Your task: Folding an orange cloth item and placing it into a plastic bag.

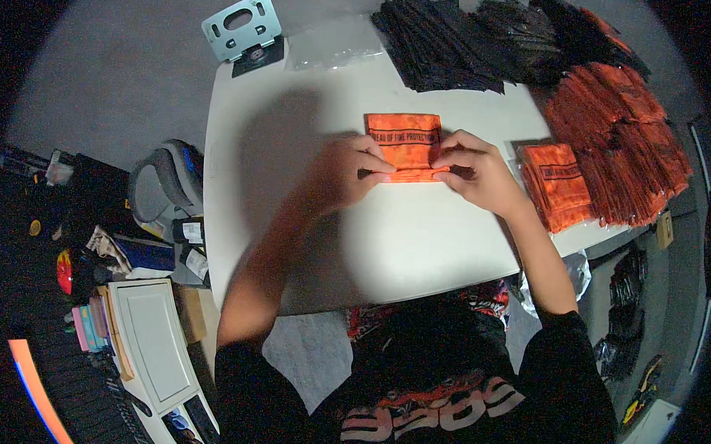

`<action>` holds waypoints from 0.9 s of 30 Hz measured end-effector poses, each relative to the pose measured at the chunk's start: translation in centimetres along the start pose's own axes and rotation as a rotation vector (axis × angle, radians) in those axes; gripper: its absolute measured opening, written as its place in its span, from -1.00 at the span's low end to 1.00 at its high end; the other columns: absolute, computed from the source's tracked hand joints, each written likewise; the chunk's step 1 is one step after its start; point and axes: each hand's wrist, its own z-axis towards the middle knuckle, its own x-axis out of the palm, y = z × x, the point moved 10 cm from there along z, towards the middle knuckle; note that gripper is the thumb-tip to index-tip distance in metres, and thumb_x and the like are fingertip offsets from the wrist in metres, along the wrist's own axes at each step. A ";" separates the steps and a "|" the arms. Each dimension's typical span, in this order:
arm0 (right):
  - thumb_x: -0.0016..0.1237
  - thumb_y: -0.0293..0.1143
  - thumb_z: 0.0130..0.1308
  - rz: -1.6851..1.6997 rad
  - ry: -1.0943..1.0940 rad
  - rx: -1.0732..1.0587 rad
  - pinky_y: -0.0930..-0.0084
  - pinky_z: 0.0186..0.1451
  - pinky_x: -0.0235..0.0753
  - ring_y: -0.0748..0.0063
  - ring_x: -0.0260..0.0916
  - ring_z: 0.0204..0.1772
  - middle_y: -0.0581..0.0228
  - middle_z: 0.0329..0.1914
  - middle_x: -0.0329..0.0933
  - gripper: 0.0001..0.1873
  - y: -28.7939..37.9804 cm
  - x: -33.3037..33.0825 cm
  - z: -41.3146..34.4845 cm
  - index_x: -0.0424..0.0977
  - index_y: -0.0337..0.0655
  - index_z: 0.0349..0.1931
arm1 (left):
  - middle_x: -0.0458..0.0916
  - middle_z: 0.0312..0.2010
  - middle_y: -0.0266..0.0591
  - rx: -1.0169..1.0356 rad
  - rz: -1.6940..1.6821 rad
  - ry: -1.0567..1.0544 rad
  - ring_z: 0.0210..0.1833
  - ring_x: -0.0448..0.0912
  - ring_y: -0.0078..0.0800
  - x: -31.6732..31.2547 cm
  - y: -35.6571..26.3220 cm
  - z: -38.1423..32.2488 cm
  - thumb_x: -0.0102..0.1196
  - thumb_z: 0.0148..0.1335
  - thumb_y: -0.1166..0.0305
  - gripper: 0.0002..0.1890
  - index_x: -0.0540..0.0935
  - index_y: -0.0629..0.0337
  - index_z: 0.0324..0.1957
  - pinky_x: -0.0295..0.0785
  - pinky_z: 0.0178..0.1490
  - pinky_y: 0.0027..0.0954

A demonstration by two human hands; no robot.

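An orange patterned fabric piece [402, 142] with a dark printed band lies on the white table, its near edge folded into a narrow strip. My left hand [354, 169] pinches the left end of that strip between thumb and fingertips. At the other end, my right hand [473, 172] grips the fold the same way, thumb at the near edge. To the right of my right hand is a small stack of similar orange pieces [559, 185], partly in clear plastic.
Larger piles of orange fabric [619, 143] and black fabric [435, 43] cover the table's far right. Clear plastic bags [335, 45] and a metal bracket stand [242, 27] are at the far left. The white table's [431, 242] near edge runs close to my body. A white cabinet [154, 338] stands left.
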 end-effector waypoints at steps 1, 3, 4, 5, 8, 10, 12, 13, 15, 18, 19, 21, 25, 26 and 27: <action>0.35 -0.50 0.08 0.001 0.003 0.002 0.35 0.09 0.57 0.12 0.60 0.00 0.12 -0.12 0.58 -0.77 0.0 -0.1 0.1 0.69 -0.30 -0.23 | 0.70 -0.25 -0.18 -0.012 0.001 0.029 -0.17 0.67 -0.25 0.2 -0.1 0.0 0.43 0.07 0.36 -0.81 0.81 0.18 -0.26 0.57 0.00 -0.28; 0.35 -0.49 0.10 0.036 -0.002 -0.019 0.31 0.08 0.60 0.10 0.60 -0.02 0.08 -0.09 0.60 -0.81 0.3 -0.3 0.0 0.69 -0.30 -0.27 | 0.70 -0.25 -0.18 0.007 0.036 0.012 -0.17 0.67 -0.25 -0.2 -0.7 -0.1 0.42 0.08 0.35 -0.81 0.81 0.17 -0.26 0.57 0.00 -0.28; 0.35 -0.49 0.10 0.037 0.001 -0.015 0.31 0.08 0.60 0.10 0.60 -0.02 0.08 -0.09 0.60 -0.81 0.3 -0.4 0.0 0.69 -0.30 -0.27 | 0.70 -0.25 -0.18 0.029 0.073 -0.005 -0.17 0.67 -0.26 -0.4 -1.1 -0.1 0.42 0.08 0.34 -0.81 0.81 0.17 -0.26 0.58 0.00 -0.27; 0.34 -0.49 0.10 0.025 0.004 0.001 0.32 0.08 0.60 0.09 0.60 -0.03 0.09 -0.10 0.60 -0.81 0.1 -0.4 0.0 0.68 -0.30 -0.27 | 0.70 -0.25 -0.18 0.027 0.068 -0.004 -0.17 0.67 -0.26 -0.2 -1.3 -0.1 0.42 0.08 0.34 -0.81 0.81 0.17 -0.26 0.58 0.00 -0.27; 0.33 -0.50 0.10 0.010 0.001 0.017 0.32 0.07 0.61 0.08 0.61 -0.05 0.10 -0.12 0.61 -0.83 -0.1 -0.2 -0.1 0.68 -0.29 -0.28 | 0.70 -0.25 -0.19 -0.080 0.036 -0.048 -0.15 0.67 -0.27 -0.5 -0.6 -0.1 0.41 0.09 0.35 -0.82 0.81 0.17 -0.26 0.58 0.01 -0.27; 0.32 -0.51 0.11 0.010 -0.005 0.014 0.32 0.06 0.62 0.08 0.62 -0.05 0.11 -0.13 0.61 -0.84 -0.1 0.0 0.0 0.68 -0.29 -0.29 | 0.70 -0.26 -0.19 -0.055 0.106 -0.059 -0.15 0.67 -0.27 -0.8 -0.9 -0.2 0.41 0.09 0.35 -0.82 0.81 0.16 -0.27 0.58 0.02 -0.27; 0.31 -0.51 0.11 0.007 0.013 0.004 0.31 0.05 0.63 0.07 0.63 -0.07 0.10 -0.13 0.62 -0.85 0.0 0.1 0.1 0.67 -0.29 -0.30 | 0.70 -0.26 -0.19 -0.051 0.099 -0.055 -0.16 0.67 -0.27 -0.5 -0.6 -0.2 0.41 0.09 0.35 -0.83 0.81 0.16 -0.27 0.59 0.02 -0.27; 0.31 -0.51 0.11 0.007 0.015 0.006 0.31 0.05 0.63 0.07 0.63 -0.07 0.10 -0.13 0.62 -0.85 -0.1 0.1 0.1 0.67 -0.29 -0.30 | 0.69 -0.27 -0.20 -0.043 0.092 -0.052 -0.17 0.67 -0.28 -0.4 -0.5 -0.2 0.41 0.09 0.36 -0.83 0.81 0.15 -0.27 0.59 0.01 -0.27; 0.31 -0.52 0.11 0.002 0.025 0.017 0.31 0.01 0.64 0.08 0.64 -0.10 0.09 -0.14 0.62 -0.85 -0.4 0.2 0.0 0.67 -0.30 -0.30 | 0.69 -0.29 -0.18 -0.004 0.084 -0.059 -0.20 0.67 -0.24 -0.4 -0.7 -0.1 0.38 0.12 0.35 -0.86 0.81 0.15 -0.29 0.59 -0.03 -0.23; 0.29 -0.53 0.11 0.021 0.006 0.041 0.33 -0.03 0.65 0.09 0.64 -0.13 0.10 -0.17 0.62 -0.86 -0.3 0.0 -0.1 0.67 -0.29 -0.31 | 0.68 -0.30 -0.17 0.060 0.087 -0.052 -0.23 0.66 -0.20 -0.6 -1.3 -0.1 0.34 0.14 0.35 -0.87 0.79 0.14 -0.30 0.58 -0.08 -0.19; 0.29 -0.53 0.11 0.022 0.006 0.041 0.33 -0.03 0.65 0.09 0.64 -0.13 0.10 -0.17 0.62 -0.86 -0.3 0.1 -0.1 0.67 -0.29 -0.31 | 0.68 -0.30 -0.17 0.083 0.096 -0.037 -0.23 0.66 -0.20 -0.5 -1.6 -0.1 0.34 0.13 0.37 -0.88 0.79 0.15 -0.29 0.58 -0.08 -0.19; 0.28 -0.56 0.09 0.012 -0.016 -0.037 0.33 -0.07 0.65 0.09 0.63 -0.15 0.10 -0.19 0.61 -0.87 0.3 -0.1 -0.1 0.65 -0.30 -0.33 | 0.68 -0.31 -0.17 0.102 0.098 -0.031 -0.25 0.67 -0.21 -0.7 -1.9 -0.1 0.34 0.11 0.39 -0.88 0.79 0.15 -0.29 0.59 -0.10 -0.20; 0.31 -0.60 0.01 0.003 -0.024 -0.052 0.40 -0.07 0.61 0.17 0.62 -0.12 0.14 -0.19 0.60 -0.84 0.6 -0.4 -0.1 0.65 -0.31 -0.36 | 0.69 -0.34 -0.21 0.169 0.071 -0.026 -0.32 0.67 -0.23 -1.0 -2.8 -0.1 0.37 0.04 0.42 -0.85 0.79 0.13 -0.29 0.60 -0.16 -0.23; 0.31 -0.61 -0.01 0.020 -0.013 -0.051 0.39 -0.06 0.60 0.15 0.62 -0.13 0.13 -0.19 0.60 -0.83 0.5 -0.3 -0.3 0.65 -0.31 -0.37 | 0.69 -0.34 -0.21 0.170 0.071 -0.026 -0.32 0.67 -0.23 -1.0 -3.0 -0.1 0.37 0.04 0.42 -0.85 0.79 0.13 -0.29 0.60 -0.16 -0.23; 0.32 -0.61 -0.03 0.038 -0.003 -0.049 0.38 -0.06 0.60 0.13 0.62 -0.13 0.12 -0.20 0.60 -0.82 0.4 -0.2 -0.3 0.65 -0.31 -0.37 | 0.69 -0.35 -0.22 0.130 0.052 0.009 -0.34 0.67 -0.24 -0.7 -2.7 -0.2 0.37 0.02 0.42 -0.84 0.80 0.12 -0.29 0.60 -0.18 -0.24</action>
